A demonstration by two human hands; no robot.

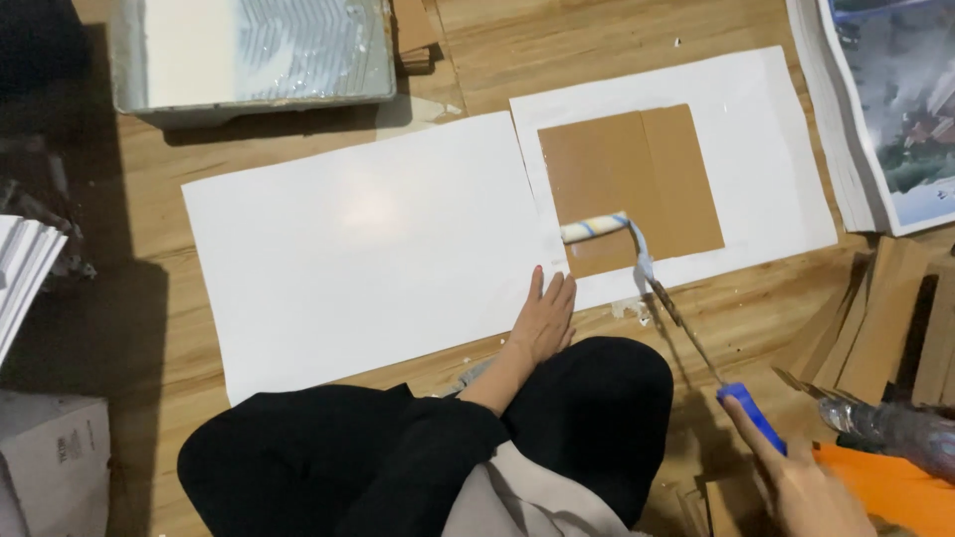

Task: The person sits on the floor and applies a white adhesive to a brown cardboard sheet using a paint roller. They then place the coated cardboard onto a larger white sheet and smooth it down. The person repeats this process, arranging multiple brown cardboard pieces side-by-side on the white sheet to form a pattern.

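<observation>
From the head camera I am looking down at a wooden floor (497, 60) where the person is sitting cross-legged, dark-trousered knees filling the near edge. The right hand (808, 489) is closing around the blue grip (753, 416) of a small paint roller (595, 228), index finger lying along the handle; the thin metal shaft is running far and left up to the roller sleeve, which is resting on the near left corner of a brown cardboard piece (632, 189). That cardboard is lying on a white sheet (776, 149) to the right, so the roller head is sitting well away from the gripping hand, at the full reach of the shaft. The left hand (544, 320) is lying flat, fingers together and extended, pressing on the near edge where a larger white sheet (358, 249) meets the smaller one, just near and left of the roller sleeve; it is holding nothing. I am judging that the coating of the cardboard is only beginning, since most of its face is showing bare brown. The next stroke, as I read it, is calling for steady pressure across the board while the flat hand keeps the paper from sliding. A paint tray (249, 50) is sitting far left, stacked cardboard (885, 318) to the right.
</observation>
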